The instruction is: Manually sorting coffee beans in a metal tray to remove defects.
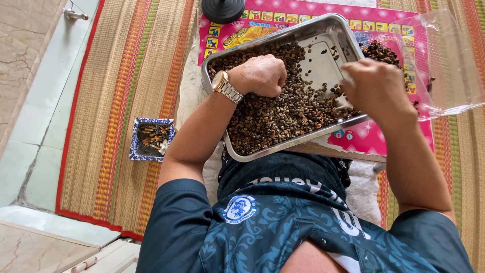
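Steel tray (283,38) holds brown beans (273,119); the left hand (260,76) rests fisted on them, the right hand (376,86), fingers hidden, at its right rim.

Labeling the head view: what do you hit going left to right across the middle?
Pale tiled floor → woven striped mat → blue-and-white ashtray with cigarette butts → left hand with wristwatch → metal tray of coffee beans → right hand → clear plastic bag.
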